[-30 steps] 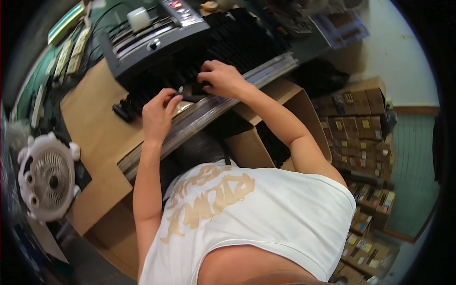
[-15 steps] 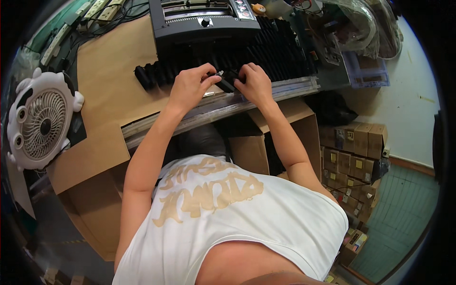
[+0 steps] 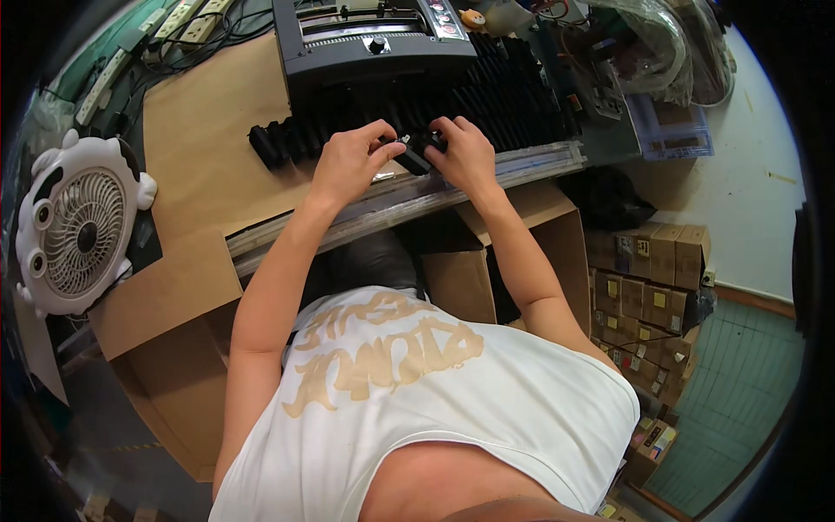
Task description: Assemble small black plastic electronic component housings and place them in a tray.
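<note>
Far left on the desk [image 3: 200, 139]: a white fan [image 3: 78, 228], lying flat, well apart from the work. Behind it, power strips [image 3: 178, 22] and cables. Further right, a row of black parts [image 3: 296, 139] ranged before a dark machine [image 3: 374, 52]. Left hand [image 3: 348, 161] curled, thumb and fingertips pinched on the left end of a small black part [image 3: 416, 155]. Part held just above the desk's front edge, between both hands, long axis running roughly left to right, slightly tilted. Right hand [image 3: 465, 157] closed over its right end, equally near. Beyond, stacked cardboard boxes [image 3: 652, 261] down on the floor at right.
</note>
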A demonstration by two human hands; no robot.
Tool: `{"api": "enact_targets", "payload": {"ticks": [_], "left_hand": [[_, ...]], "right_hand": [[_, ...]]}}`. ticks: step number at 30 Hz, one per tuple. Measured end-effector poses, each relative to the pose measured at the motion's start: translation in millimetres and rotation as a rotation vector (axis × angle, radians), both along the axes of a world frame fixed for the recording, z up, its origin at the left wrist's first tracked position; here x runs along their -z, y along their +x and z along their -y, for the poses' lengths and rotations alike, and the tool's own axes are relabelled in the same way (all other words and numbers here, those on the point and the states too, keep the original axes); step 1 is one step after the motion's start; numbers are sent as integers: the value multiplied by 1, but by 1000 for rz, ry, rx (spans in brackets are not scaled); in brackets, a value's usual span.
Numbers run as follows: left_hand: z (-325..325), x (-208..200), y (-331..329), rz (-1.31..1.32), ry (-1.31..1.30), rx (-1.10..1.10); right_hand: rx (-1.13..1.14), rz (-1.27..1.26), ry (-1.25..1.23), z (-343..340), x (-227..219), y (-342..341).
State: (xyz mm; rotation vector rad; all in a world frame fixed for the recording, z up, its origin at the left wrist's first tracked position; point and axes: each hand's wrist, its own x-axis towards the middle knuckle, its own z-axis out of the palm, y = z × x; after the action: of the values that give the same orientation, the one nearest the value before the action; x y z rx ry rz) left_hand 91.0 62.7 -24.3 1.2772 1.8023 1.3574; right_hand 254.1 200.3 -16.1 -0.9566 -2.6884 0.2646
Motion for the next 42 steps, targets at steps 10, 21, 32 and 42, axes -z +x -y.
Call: {"api": "enact_targets", "payload": {"ticks": [10, 21, 32, 42], "left_hand": [[-15, 2, -1, 80, -122, 14], [-23, 10, 13, 15, -198, 27], [-26, 15, 6, -61, -262, 89], [28, 11, 15, -282, 23, -28]], "right_hand": [[-87, -149, 8, -14, 3, 8], [238, -663, -382, 15, 8, 41], [15, -506, -152, 28, 19, 18], [-86, -300, -20, 39, 21, 8]]}}
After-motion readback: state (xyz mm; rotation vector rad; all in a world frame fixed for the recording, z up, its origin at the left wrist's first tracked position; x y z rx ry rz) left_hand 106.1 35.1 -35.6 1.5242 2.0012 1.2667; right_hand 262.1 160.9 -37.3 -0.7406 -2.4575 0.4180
